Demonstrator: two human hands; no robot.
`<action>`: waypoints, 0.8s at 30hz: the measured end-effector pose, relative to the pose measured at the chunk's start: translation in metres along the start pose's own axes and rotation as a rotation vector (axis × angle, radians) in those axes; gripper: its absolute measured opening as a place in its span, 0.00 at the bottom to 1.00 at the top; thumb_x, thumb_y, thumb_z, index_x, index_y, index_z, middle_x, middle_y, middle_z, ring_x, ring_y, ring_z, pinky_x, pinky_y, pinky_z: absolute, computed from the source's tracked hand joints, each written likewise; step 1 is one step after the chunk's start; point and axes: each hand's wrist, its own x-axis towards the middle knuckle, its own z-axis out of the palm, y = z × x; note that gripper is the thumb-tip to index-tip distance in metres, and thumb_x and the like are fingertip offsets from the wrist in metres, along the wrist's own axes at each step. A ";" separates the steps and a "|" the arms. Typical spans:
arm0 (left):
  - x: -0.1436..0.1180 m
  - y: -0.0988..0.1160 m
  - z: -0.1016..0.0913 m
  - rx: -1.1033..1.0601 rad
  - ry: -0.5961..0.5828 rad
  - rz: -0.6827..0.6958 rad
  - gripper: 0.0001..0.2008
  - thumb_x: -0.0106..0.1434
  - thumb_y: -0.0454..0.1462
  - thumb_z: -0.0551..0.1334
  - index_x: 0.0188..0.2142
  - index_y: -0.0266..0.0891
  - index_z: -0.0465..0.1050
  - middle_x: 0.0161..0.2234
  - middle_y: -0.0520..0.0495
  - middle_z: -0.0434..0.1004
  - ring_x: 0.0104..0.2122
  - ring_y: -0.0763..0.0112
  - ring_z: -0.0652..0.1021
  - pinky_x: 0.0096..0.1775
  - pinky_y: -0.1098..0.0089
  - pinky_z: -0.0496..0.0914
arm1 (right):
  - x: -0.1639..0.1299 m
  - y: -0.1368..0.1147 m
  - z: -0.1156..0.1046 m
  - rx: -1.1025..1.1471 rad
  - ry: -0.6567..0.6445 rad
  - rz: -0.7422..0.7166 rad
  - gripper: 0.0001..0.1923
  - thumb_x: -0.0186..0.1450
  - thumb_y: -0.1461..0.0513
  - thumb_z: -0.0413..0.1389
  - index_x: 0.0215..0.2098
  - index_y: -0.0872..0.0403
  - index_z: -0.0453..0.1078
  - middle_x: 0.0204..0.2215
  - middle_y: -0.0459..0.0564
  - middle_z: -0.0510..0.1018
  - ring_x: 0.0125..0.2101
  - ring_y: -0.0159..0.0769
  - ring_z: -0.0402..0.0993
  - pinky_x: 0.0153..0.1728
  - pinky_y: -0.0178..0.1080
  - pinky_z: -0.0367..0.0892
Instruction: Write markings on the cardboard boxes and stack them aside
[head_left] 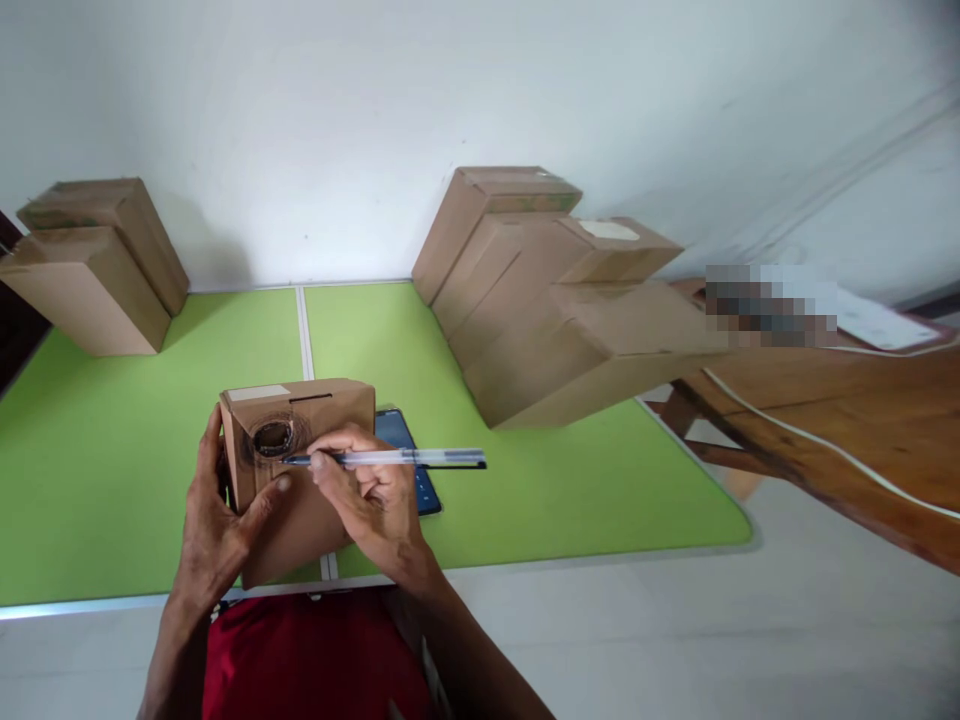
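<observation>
Far to the left we see two plain brown cardboard boxes (94,265) stacked against the white wall (300,120), well apart from our work. Nearer, our left hand (217,520) wraps around the left side of a small brown cardboard box (300,460) with a round hole cut in its upper face, thumb across the front, fingers curled behind, holding it tilted up at the near edge of the lime-green tabletop (112,450). Dark scribbled rings already surround that hole, so the marking looks well under way, though how much remains we cannot judge. Our right hand (371,500) is closed around a clear plastic ballpoint pen (390,458), which lies nearly level with its tip touching the box just beside the hole's right rim. Half hidden behind this hand, a dark smartphone (409,455) lies flat on the green surface. Further right, a leaning pile of larger brown cardboard boxes (540,300) reaches from the wall toward the table's right corner, and beyond it a brown wooden bench (862,420) slants away. The green surface between the left stack and the small box offers the most room; the box itself sits close to the near edge, above our red garment (315,655).
</observation>
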 end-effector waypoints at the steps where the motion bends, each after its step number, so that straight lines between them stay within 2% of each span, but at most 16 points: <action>1: 0.000 0.000 0.000 -0.005 0.001 -0.009 0.52 0.60 0.55 0.77 0.76 0.37 0.63 0.70 0.28 0.77 0.64 0.43 0.83 0.62 0.47 0.81 | 0.001 0.001 -0.003 0.003 0.040 0.029 0.10 0.76 0.53 0.63 0.40 0.49 0.79 0.29 0.45 0.79 0.26 0.33 0.73 0.27 0.36 0.67; 3: 0.000 -0.001 0.000 -0.005 -0.001 -0.017 0.55 0.60 0.56 0.77 0.78 0.37 0.61 0.70 0.27 0.77 0.64 0.42 0.83 0.63 0.47 0.80 | 0.006 0.003 -0.006 0.030 0.114 0.059 0.12 0.76 0.51 0.63 0.40 0.49 0.79 0.27 0.44 0.77 0.24 0.32 0.70 0.25 0.35 0.65; 6: 0.001 -0.003 -0.002 0.017 0.002 -0.019 0.57 0.60 0.57 0.77 0.80 0.37 0.59 0.70 0.28 0.77 0.65 0.42 0.82 0.63 0.47 0.80 | 0.019 0.002 0.000 0.102 0.150 0.021 0.13 0.76 0.49 0.64 0.44 0.49 0.79 0.34 0.48 0.82 0.31 0.36 0.78 0.31 0.38 0.73; 10: 0.001 -0.006 -0.004 0.024 0.014 -0.021 0.55 0.58 0.57 0.78 0.78 0.40 0.62 0.71 0.30 0.76 0.65 0.41 0.82 0.61 0.49 0.81 | 0.031 -0.006 0.021 0.158 0.016 -0.058 0.14 0.78 0.48 0.63 0.48 0.49 0.80 0.42 0.51 0.85 0.37 0.37 0.83 0.40 0.40 0.80; 13: 0.003 -0.008 -0.006 -0.008 0.047 -0.046 0.56 0.53 0.59 0.80 0.74 0.39 0.67 0.67 0.29 0.79 0.64 0.38 0.82 0.61 0.46 0.80 | 0.033 -0.012 0.018 0.156 -0.099 -0.093 0.13 0.78 0.48 0.64 0.47 0.49 0.79 0.45 0.50 0.86 0.40 0.37 0.84 0.42 0.40 0.81; 14: 0.004 -0.009 -0.007 -0.022 0.050 -0.071 0.55 0.52 0.59 0.80 0.72 0.39 0.68 0.66 0.30 0.80 0.63 0.38 0.82 0.61 0.45 0.80 | 0.033 -0.011 0.008 0.166 -0.086 -0.095 0.14 0.79 0.48 0.63 0.48 0.48 0.78 0.45 0.50 0.86 0.39 0.37 0.84 0.39 0.39 0.81; 16: 0.007 -0.012 -0.010 -0.044 0.046 -0.141 0.52 0.50 0.58 0.81 0.69 0.41 0.70 0.63 0.32 0.82 0.61 0.39 0.83 0.62 0.44 0.79 | 0.033 -0.007 -0.025 0.112 0.034 -0.066 0.15 0.81 0.46 0.59 0.50 0.48 0.74 0.44 0.49 0.87 0.34 0.35 0.83 0.32 0.36 0.78; 17: 0.008 -0.014 -0.011 -0.047 0.050 -0.176 0.51 0.49 0.59 0.81 0.67 0.42 0.71 0.62 0.34 0.82 0.60 0.39 0.83 0.62 0.43 0.79 | 0.032 -0.002 -0.046 0.004 0.111 -0.023 0.15 0.82 0.47 0.57 0.50 0.48 0.72 0.42 0.49 0.87 0.33 0.36 0.83 0.30 0.35 0.76; 19: 0.011 -0.020 -0.013 -0.040 0.064 -0.235 0.49 0.48 0.60 0.80 0.64 0.44 0.73 0.60 0.36 0.84 0.59 0.39 0.84 0.60 0.43 0.79 | 0.031 0.009 -0.088 -0.451 0.173 0.157 0.12 0.84 0.51 0.55 0.50 0.50 0.71 0.39 0.49 0.87 0.35 0.38 0.84 0.34 0.36 0.74; 21: 0.012 -0.027 -0.013 -0.045 0.069 -0.283 0.48 0.46 0.61 0.80 0.63 0.45 0.75 0.59 0.37 0.84 0.57 0.39 0.84 0.57 0.44 0.81 | 0.028 0.023 -0.119 -0.932 0.091 0.403 0.09 0.84 0.56 0.55 0.49 0.51 0.74 0.40 0.52 0.89 0.41 0.42 0.87 0.42 0.38 0.74; 22: 0.012 -0.030 -0.012 -0.053 0.067 -0.300 0.48 0.46 0.61 0.80 0.62 0.45 0.75 0.58 0.38 0.85 0.57 0.39 0.84 0.56 0.45 0.81 | 0.027 0.031 -0.128 -1.084 0.042 0.502 0.07 0.83 0.59 0.57 0.49 0.52 0.75 0.42 0.55 0.89 0.44 0.44 0.88 0.44 0.39 0.73; 24: 0.013 -0.034 -0.010 -0.058 0.067 -0.314 0.48 0.46 0.62 0.80 0.62 0.46 0.76 0.57 0.38 0.85 0.56 0.40 0.84 0.53 0.47 0.81 | 0.025 0.047 -0.133 -1.203 -0.015 0.607 0.05 0.82 0.61 0.59 0.50 0.53 0.77 0.46 0.59 0.90 0.48 0.48 0.88 0.45 0.40 0.72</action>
